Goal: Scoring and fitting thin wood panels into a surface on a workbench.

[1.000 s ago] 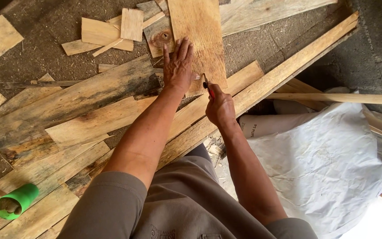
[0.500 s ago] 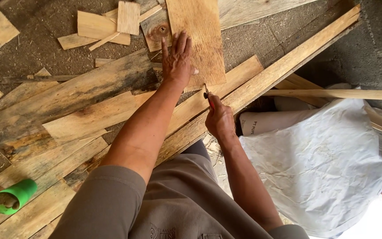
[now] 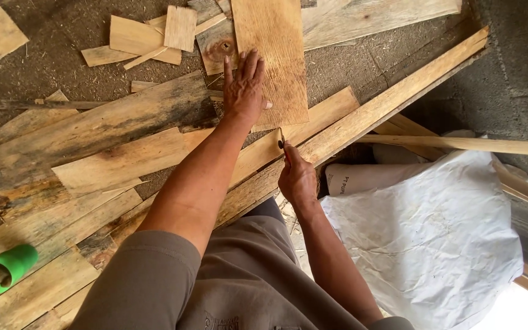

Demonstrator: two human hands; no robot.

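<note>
The left hand is stretched far forward on a straight arm, lying flat with its palm down and its fingers spread a little. The right hand sits nearer the body, curled into a tight pinch, with its arm bent.

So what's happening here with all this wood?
A person is leaning over rough planks spread on the ground. Their left hand lies flat on a pale board, pressing it down. Their right hand pinches a small dark-tipped tool, perhaps a pencil, with its tip at the board's near edge. Short wood offcuts lie beyond, a green roll sits at the left, and a crumpled white sheet lies to the right.
</note>
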